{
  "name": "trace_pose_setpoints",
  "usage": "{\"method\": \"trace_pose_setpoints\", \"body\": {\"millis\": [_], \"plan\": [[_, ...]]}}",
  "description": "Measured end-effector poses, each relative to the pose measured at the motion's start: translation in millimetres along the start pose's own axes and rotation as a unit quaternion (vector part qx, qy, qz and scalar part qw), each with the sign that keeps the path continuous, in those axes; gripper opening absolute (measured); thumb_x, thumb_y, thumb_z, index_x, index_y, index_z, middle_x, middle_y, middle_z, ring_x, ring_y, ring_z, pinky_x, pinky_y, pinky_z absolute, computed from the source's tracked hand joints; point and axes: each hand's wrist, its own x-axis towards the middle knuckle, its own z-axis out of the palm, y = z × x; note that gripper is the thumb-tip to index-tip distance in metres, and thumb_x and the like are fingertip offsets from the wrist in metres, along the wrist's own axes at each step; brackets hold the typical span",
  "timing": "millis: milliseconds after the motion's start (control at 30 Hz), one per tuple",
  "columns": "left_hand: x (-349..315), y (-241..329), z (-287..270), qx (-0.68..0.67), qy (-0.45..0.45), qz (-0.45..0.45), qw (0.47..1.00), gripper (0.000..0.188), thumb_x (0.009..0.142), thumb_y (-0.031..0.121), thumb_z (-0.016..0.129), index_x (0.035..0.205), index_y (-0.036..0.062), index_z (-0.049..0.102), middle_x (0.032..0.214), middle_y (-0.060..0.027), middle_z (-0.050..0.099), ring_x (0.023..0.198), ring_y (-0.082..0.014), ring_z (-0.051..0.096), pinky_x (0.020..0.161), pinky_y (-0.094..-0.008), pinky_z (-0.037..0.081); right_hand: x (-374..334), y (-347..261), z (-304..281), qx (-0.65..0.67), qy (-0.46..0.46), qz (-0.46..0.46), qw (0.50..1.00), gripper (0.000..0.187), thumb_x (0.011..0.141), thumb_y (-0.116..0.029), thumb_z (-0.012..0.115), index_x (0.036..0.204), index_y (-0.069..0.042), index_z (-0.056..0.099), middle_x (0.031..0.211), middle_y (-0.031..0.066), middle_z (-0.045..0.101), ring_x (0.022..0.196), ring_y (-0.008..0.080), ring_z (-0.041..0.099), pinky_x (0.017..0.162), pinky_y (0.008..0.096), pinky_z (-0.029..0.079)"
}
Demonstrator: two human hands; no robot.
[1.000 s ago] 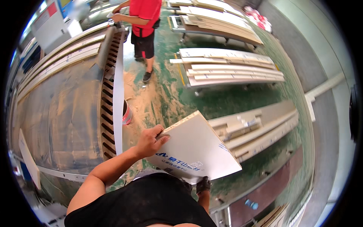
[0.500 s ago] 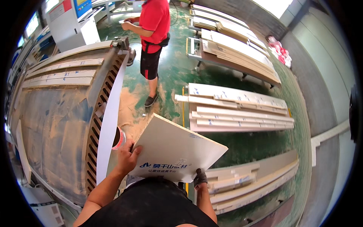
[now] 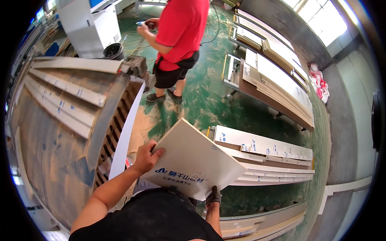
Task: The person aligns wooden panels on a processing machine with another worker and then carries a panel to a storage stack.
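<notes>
A pale rectangular wood panel (image 3: 189, 160) with blue print and a raw chipboard edge is held tilted in front of my body. My bare left hand (image 3: 148, 158) grips its left edge, thumb lying on the face and the other fingers out of sight behind. On my right hand (image 3: 213, 197) there is a dark glove; it clasps the panel's lower right edge, with part of the fingers hidden. The panel's lower edge lies close to my dark shirt.
A dusty machine table (image 3: 56, 148) carrying several strips (image 3: 66, 86) stands at left, a white band (image 3: 126, 132) along its slotted edge. Ahead, a person in red (image 3: 183, 28) holds a small object. Board stacks (image 3: 261, 146) on racks line the right. Sawdust (image 3: 144, 124) covers some green floor.
I have moved forward with the panel still in both hands. The person in red appears nearer and has shifted stance. The board stacks at right have slid lower in view.
</notes>
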Motion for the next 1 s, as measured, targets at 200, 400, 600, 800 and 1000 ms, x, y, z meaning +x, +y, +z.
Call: {"method": "trace_pose_setpoints", "body": {"millis": [200, 400, 600, 800, 1000], "plan": [[147.2, 6.0, 18.5, 0.015, -0.03, 0.024, 0.999, 0.028, 0.09, 0.026, 0.075, 0.088, 0.003, 0.058, 0.065, -0.0129, 0.057, 0.057, -0.0235, 0.055, 0.056, -0.0353, 0.044, 55.1, -35.8, 82.4, 0.08, -0.008, 0.057, 0.995, 0.027, 0.092, -0.026, 0.074, 0.114, -0.014, 0.064, 0.094, 0.0016, 0.066, 0.083, 0.0196, 0.06, 0.079, 0.0343, 0.051], [327.6, 34.2, 41.2, 0.025, 0.009, 0.077, 0.997, 0.03, 0.089, 0.027, 0.075, 0.087, 0.0028, 0.059, 0.067, -0.015, 0.06, 0.06, -0.027, 0.06, 0.058, -0.0373, 0.046, 216.5, -102.6, 175.9, -0.025, 0.027, 0.064, 0.997, 0.015, 0.093, -0.026, 0.072, 0.096, -0.014, 0.064, 0.075, -0.0012, 0.057, 0.067, 0.0159, 0.052, 0.066, 0.0336, 0.048], [451.8, 38.8, 8.4, 0.012, 0.121, 0.033, 0.992, 0.032, 0.09, 0.032, 0.074, 0.085, 0.002, 0.062, 0.067, -0.0117, 0.063, 0.062, -0.0189, 0.06, 0.059, -0.0358, 0.047, 297.6, -235.3, 377.8, -0.057, -0.11, -0.092, 0.988, 0.054, 0.089, -0.027, 0.077, 0.134, -0.006, 0.058, 0.123, 0.0062, 0.066, 0.11, 0.0238, 0.061, 0.096, 0.0398, 0.049], [583.1, -0.8, 21.5, -0.022, 0.217, -0.032, 0.975, 0.037, 0.093, 0.036, 0.072, 0.083, 0.0015, 0.062, 0.066, -0.0063, 0.061, 0.065, -0.0123, 0.056, 0.061, -0.0315, 0.046, 398.1, -348.3, 517.6, -0.374, -0.072, -0.193, 0.904, 0.044, 0.083, -0.035, 0.081, 0.111, -0.003, 0.07, 0.105, 0.0087, 0.07, 0.094, 0.0217, 0.065, 0.084, 0.0371, 0.052], [753.9, -12.4, 15.6, -0.039, 0.246, -0.024, 0.968, 0.037, 0.095, 0.036, 0.069, 0.085, 0.001, 0.061, 0.073, -0.0001, 0.059, 0.068, -0.0085, 0.048, 0.062, -0.0267, 0.042, 481.1, -407.9, 657.2, -0.398, -0.087, -0.235, 0.883, 0.039, 0.086, -0.029, 0.079, 0.111, -0.001, 0.071, 0.099, 0.0101, 0.073, 0.083, 0.019, 0.067, 0.077, 0.0334, 0.054]]}}
